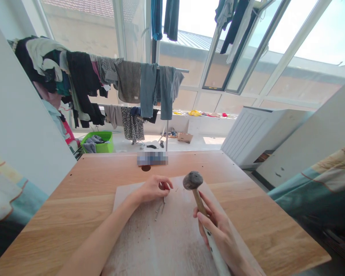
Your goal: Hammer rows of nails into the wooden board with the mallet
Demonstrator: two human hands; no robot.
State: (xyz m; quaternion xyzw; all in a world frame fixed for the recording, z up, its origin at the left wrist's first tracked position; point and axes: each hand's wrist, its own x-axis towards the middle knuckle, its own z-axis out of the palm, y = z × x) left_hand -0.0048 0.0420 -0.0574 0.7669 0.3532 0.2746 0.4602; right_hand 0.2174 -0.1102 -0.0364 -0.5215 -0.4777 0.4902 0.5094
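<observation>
The left forearm reaches in from the lower left, and the left hand hovers over the far part of the pale board, back of the hand up, fingers curled over to the right. Thumb and fingertips are drawn close together; whether they pinch anything, I cannot tell.

The right forearm enters from the lower right. The right hand is closed round the handle of a hammer, thumb across the shaft, fingers wrapped beneath. The hammer is held above the board's right side, its dark, rounded head outermost, pointing away from the person and a little left; the handle's long axis slants back down to the right.

Slim metal nails lie just below the left fingertips, their shafts running roughly from near to far, far ends leaning right. The board lies on a wood-grain table.
</observation>
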